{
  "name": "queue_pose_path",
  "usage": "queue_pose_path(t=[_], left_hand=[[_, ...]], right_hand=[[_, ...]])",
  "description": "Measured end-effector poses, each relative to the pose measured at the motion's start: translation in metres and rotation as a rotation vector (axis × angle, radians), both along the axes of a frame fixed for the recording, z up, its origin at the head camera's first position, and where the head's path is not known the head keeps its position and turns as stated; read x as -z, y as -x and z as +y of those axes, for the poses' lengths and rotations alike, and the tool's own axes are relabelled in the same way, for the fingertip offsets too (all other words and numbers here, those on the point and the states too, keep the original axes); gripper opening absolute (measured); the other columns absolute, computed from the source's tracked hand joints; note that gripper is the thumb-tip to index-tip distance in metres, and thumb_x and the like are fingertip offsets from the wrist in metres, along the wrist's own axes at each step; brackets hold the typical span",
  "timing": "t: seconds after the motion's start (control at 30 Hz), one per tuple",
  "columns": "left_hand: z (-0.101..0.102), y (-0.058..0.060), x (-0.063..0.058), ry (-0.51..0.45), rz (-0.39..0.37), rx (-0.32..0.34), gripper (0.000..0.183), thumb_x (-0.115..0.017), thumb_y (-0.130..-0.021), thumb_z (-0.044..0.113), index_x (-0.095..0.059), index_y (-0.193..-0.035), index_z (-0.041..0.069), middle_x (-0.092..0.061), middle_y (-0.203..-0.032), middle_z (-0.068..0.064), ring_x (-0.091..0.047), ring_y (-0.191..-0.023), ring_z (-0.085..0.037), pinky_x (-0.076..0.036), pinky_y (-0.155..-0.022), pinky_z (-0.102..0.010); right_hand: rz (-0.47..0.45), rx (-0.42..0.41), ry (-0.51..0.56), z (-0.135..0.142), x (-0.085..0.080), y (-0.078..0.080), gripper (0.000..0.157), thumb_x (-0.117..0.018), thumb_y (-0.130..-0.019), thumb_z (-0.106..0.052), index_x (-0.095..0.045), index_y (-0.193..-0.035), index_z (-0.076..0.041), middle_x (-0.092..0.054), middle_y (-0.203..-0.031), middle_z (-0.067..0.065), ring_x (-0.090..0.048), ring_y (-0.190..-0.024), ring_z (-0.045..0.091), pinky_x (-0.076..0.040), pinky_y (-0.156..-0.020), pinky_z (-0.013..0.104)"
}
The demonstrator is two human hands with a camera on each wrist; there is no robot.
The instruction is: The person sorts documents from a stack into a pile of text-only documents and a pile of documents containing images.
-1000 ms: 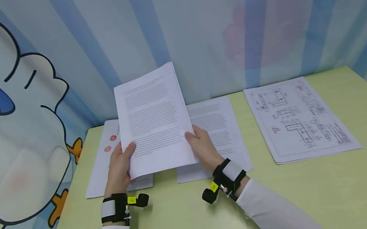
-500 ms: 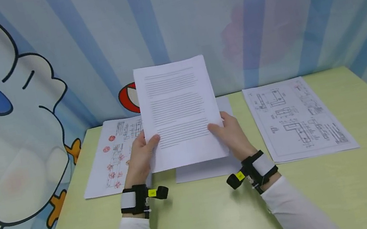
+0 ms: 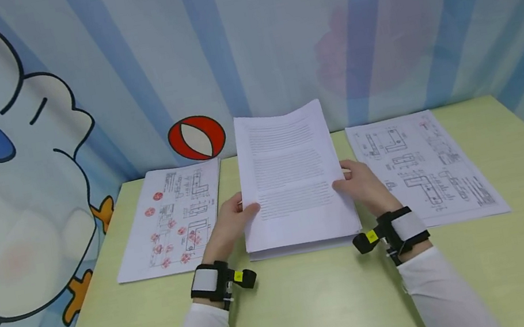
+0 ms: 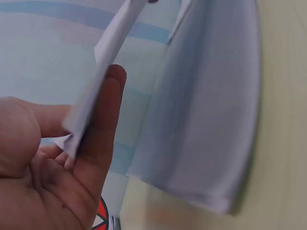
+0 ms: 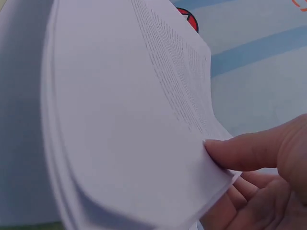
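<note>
A stack of printed paper sheets (image 3: 290, 173) is held tilted over the middle of the table, its far edge raised. My left hand (image 3: 229, 224) pinches its left edge, thumb on the printed face. On the opposite edge, my right hand (image 3: 366, 187) grips the sheets the same way. Beneath them lies another paper stack (image 3: 303, 248), mostly covered, with only its near edge showing from above. The left wrist view shows a gap between the held sheets (image 4: 103, 62) and the lower stack (image 4: 211, 115). In the right wrist view the sheets (image 5: 124, 115) bend slightly.
To the left lies a pile of drawings with red marks (image 3: 170, 226). Another pile of technical drawings (image 3: 426, 169) lies right, close to my right hand. Both rest on the pale green table (image 3: 313, 306). A patterned blue curtain (image 3: 271, 39) hangs behind the table.
Both hands have carried the held sheets rightward from between the left and middle piles, then lowered them over the middle stack. The left pile of drawings is now uncovered.
</note>
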State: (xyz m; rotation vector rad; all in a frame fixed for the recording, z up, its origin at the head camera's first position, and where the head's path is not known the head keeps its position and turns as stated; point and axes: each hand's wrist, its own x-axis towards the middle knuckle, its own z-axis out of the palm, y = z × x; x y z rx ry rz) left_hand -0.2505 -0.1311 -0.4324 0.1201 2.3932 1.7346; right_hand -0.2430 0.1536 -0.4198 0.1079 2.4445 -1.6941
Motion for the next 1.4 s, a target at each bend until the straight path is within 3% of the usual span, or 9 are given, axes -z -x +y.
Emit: queue_pose_path(t=[0.2, 0.5, 0.8, 1.0, 1.13, 1.27, 1.4], left_hand=[[-0.001, 0.001, 0.008, 0.103, -0.012, -0.015, 0.034, -0.063, -0.095, 0.012, -0.058, -0.127, 0.001, -0.067, -0.098, -0.012, -0.064, -0.081, -0.020, -0.050, -0.064, -0.026], [-0.007, 0.003, 0.014, 0.239, -0.055, 0.005, 0.034, -0.062, -0.095, 0.010, -0.059, -0.128, 0.001, -0.063, -0.088, -0.010, -0.060, -0.067, -0.017, -0.048, -0.055, -0.023], [-0.011, 0.001, 0.014, 0.265, -0.039, -0.030, 0.044, -0.065, -0.092, 0.009, -0.054, -0.134, 0.000, -0.064, -0.092, -0.012, -0.061, -0.060, -0.017, -0.050, -0.052, -0.023], [-0.013, 0.001, 0.012, 0.301, -0.021, -0.033, 0.044, -0.065, -0.093, 0.009, -0.054, -0.135, 0.000, -0.064, -0.091, -0.012, -0.060, -0.059, -0.017, -0.049, -0.052, -0.024], [-0.012, 0.001, 0.008, 0.367, -0.001, -0.011, 0.044, -0.062, -0.095, 0.013, -0.054, -0.135, -0.002, -0.063, -0.095, -0.011, -0.058, -0.071, -0.018, -0.047, -0.060, -0.026], [-0.009, -0.001, 0.005, 0.424, 0.004, 0.020, 0.045, -0.057, -0.098, 0.021, -0.052, -0.137, -0.002, -0.062, -0.110, -0.013, -0.055, -0.089, -0.022, -0.046, -0.075, -0.034], [-0.012, -0.003, 0.005, 0.439, 0.009, 0.001, 0.048, -0.054, -0.100, 0.026, -0.049, -0.140, -0.001, -0.058, -0.126, -0.016, -0.054, -0.100, -0.024, -0.047, -0.083, -0.039]], right_hand=[[-0.026, -0.016, -0.128, 0.004, 0.013, 0.003, 0.050, -0.057, -0.096, -0.011, -0.042, -0.142, 0.003, -0.054, -0.124, 0.024, -0.055, -0.106, 0.033, -0.045, -0.091, 0.049], [0.052, -0.044, -0.341, 0.003, 0.025, 0.004, 0.045, -0.062, -0.093, -0.012, -0.053, -0.132, 0.008, -0.062, -0.109, 0.023, -0.060, -0.091, 0.030, -0.050, -0.076, 0.042], [0.055, -0.022, -0.396, 0.001, 0.024, 0.000, 0.047, -0.066, -0.090, -0.013, -0.055, -0.130, 0.009, -0.064, -0.111, 0.023, -0.061, -0.091, 0.029, -0.052, -0.075, 0.042], [0.077, -0.048, -0.513, -0.001, 0.021, 0.002, 0.041, -0.068, -0.089, -0.017, -0.062, -0.120, 0.009, -0.066, -0.104, 0.021, -0.058, -0.075, 0.025, -0.046, -0.058, 0.032], [0.090, -0.057, -0.590, -0.002, 0.019, 0.002, 0.039, -0.068, -0.089, -0.020, -0.065, -0.117, 0.007, -0.066, -0.094, 0.017, -0.055, -0.066, 0.023, -0.039, -0.051, 0.029], [0.086, -0.074, -0.631, -0.002, 0.016, 0.001, 0.038, -0.067, -0.090, -0.024, -0.065, -0.111, 0.007, -0.065, -0.091, 0.018, -0.056, -0.067, 0.025, -0.042, -0.053, 0.032], [0.109, -0.057, -0.603, -0.005, 0.009, -0.004, 0.047, -0.065, -0.092, -0.026, -0.058, -0.125, 0.007, -0.064, -0.111, 0.025, -0.062, -0.088, 0.033, -0.052, -0.069, 0.042]])
